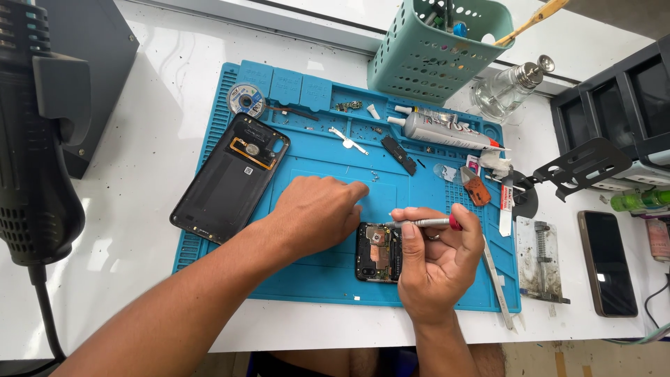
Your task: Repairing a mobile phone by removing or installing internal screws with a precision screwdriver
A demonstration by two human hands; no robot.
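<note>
We see the right hand [436,262] with fingers curled tight around a small screwdriver [424,223], its tip pointing left over the opened phone [377,253] lying on the blue mat [328,279] near the front edge. The left hand [317,213] rests just beside the phone, fingers bent down with the tips on the mat; we cannot tell whether it pinches anything. A black back cover [229,178] lies at the mat's left edge, a glue tube [443,131] towards the back, and a green basket [436,45] behind it
</note>
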